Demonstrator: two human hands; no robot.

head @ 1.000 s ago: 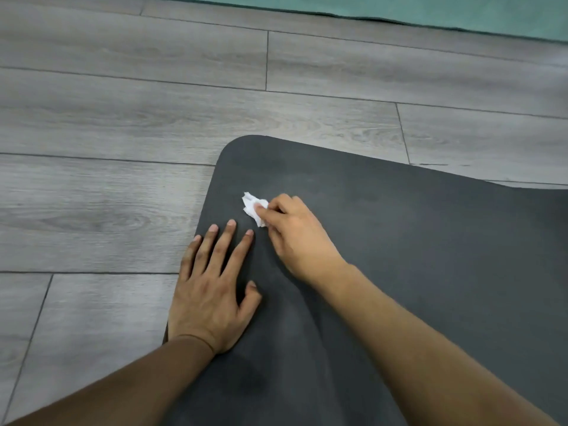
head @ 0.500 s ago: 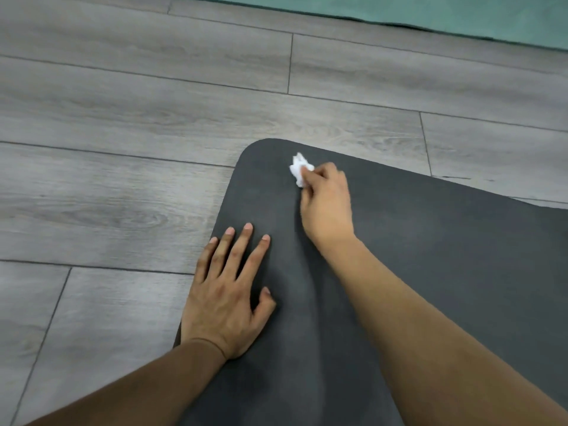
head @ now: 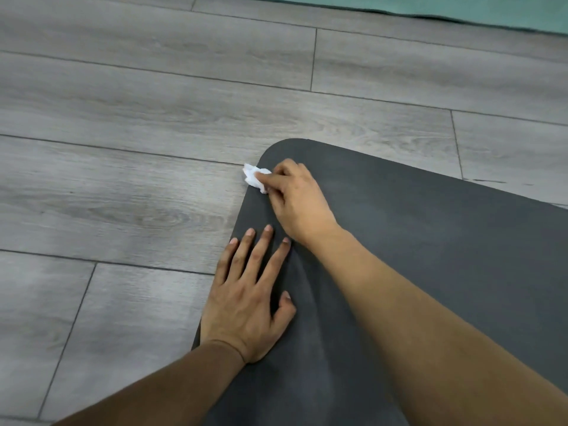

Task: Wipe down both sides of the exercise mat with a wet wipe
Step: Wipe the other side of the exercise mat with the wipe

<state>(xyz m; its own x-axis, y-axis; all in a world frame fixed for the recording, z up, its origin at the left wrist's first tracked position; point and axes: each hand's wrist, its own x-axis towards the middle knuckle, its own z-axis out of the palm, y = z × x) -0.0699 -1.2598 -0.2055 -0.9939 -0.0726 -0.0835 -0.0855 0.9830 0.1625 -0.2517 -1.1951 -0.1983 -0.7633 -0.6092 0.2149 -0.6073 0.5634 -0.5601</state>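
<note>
Swept leftward since the earlier frame, the right hand pinches the crumpled wet wipe at the corner edge of the exercise mat, while the left hand presses flat, fingers straight, probably pinning it to the floor.

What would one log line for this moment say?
right hand: pinches wet wipe at left edge of exercise mat, near corner | left hand: flat on exercise mat | stage: wiping upper side
</note>
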